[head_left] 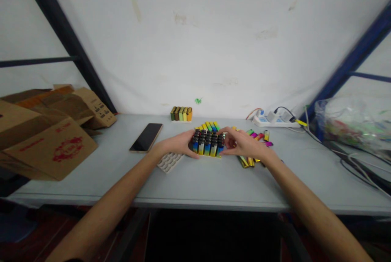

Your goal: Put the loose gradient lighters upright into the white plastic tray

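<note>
Head cam: I see the blk-topped lighter block (207,148) upright on the gray desk (195,186), btwn both hands, long axis L–R. L hand (181,142) grips its left end, thumb in front; R hand (242,144) curls at the right end, can't tell if gripping. Neither's clearly nearer.

White wall (210,46) (scuffed), gray table (198,182)

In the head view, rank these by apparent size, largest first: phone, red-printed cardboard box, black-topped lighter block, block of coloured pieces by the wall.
1. Red-printed cardboard box
2. Black-topped lighter block
3. Unranked: phone and block of coloured pieces, too close to call.
</note>
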A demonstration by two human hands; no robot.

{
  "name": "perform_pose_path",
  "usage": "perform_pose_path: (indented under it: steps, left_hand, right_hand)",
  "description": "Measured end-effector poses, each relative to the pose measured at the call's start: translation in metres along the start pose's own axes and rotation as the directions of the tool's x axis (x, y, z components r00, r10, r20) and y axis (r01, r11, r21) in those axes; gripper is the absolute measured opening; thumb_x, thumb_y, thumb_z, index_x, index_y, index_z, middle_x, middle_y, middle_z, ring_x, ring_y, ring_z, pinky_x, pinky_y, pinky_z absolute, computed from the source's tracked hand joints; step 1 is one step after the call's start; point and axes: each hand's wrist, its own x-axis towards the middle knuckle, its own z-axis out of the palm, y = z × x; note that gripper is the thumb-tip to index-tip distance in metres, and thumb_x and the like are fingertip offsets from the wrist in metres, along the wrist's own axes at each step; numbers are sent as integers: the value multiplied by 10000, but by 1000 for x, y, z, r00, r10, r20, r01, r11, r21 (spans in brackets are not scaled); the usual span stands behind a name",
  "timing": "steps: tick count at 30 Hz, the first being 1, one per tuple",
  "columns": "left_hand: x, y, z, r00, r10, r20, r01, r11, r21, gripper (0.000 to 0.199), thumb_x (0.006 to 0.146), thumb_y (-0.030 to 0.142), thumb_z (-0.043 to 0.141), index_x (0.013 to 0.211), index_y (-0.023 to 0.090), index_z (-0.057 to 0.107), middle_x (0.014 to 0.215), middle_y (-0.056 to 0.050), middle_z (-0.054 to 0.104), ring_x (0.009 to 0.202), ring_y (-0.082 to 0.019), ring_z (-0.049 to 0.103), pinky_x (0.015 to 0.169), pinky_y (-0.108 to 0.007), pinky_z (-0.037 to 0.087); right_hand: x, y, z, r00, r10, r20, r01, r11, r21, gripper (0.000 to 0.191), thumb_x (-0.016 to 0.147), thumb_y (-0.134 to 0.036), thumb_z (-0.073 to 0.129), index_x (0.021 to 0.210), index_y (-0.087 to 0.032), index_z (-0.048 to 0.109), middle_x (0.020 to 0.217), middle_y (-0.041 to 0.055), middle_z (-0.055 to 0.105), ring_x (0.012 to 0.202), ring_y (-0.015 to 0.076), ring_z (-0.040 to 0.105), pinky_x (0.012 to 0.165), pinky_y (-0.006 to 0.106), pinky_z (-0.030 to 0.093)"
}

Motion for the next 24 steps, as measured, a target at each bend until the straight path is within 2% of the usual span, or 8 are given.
perform_pose_path:
  steps: [2,5,8,10,14,20,22,24]
  left_hand:
    - [0,0,0,1000,3,2,-3,1000,-3,934,610,498,922,1388,161,530,1391,-139,635,1267,-345,605,1109,-451,461]
    - [0,0,-1,1000,-13,-1,13,1000,11,943,600,513,921,1383,156,534,1385,-144,639,1253,-351,612,1093,-453,471]
    - [0,1,-2,999,-31,-5,32,999,45,918,599,536,911,1351,146,556,1350,-146,656,1221,-353,626,1067,-445,487]
    - [1,2,-2,999,-42,-21,43,997,68,881,592,543,907,1307,144,583,1301,-136,679,1175,-347,644,1032,-430,504]
    - [2,4,0,996,-60,-60,67,992,109,749,565,552,902,1140,143,648,1126,-102,729,1009,-320,684,882,-388,546]
    - [3,4,1,995,-22,-95,33,993,117,677,533,528,906,1046,160,665,1030,-70,737,927,-292,691,820,-358,543]
    - [1,7,-3,995,-23,-96,34,993,113,640,534,524,905,1008,165,668,978,-58,734,876,-272,693,775,-343,545]
    - [-1,10,-10,994,-38,-103,48,995,91,608,547,518,903,984,164,671,920,-46,723,805,-242,687,715,-324,547]
  right_hand:
    - [-1,7,0,1000,17,-15,-17,1000,-13,817,798,-607,789,1437,-200,482,892,35,706,745,211,654,723,346,516]
    - [-1,21,5,999,-17,-39,15,999,-45,1051,732,-651,820,1571,-218,358,1226,138,671,984,278,671,862,424,550]
    - [0,33,16,997,-71,-10,71,997,-37,1180,707,-650,837,1641,-256,233,1516,173,511,1317,358,558,1088,516,464]
    - [2,35,23,997,-77,12,77,997,-28,1240,696,-628,855,1661,-263,167,1595,169,438,1416,369,484,1157,524,407]
    - [6,32,31,999,-45,-1,45,998,-38,1310,689,-554,885,1676,-260,77,1629,185,394,1402,376,512,1137,509,426]
    - [4,26,32,1000,-28,0,28,998,-54,1237,736,-498,867,1678,-238,109,1404,187,630,1184,388,661,1006,495,496]
    - [5,25,33,999,-43,-12,43,998,-40,1223,746,-474,858,1676,-234,103,1418,193,617,1189,387,658,1010,494,495]
    - [8,24,32,997,-70,-39,69,997,-23,1234,742,-459,854,1675,-258,71,1514,190,535,1260,389,619,1037,504,484]
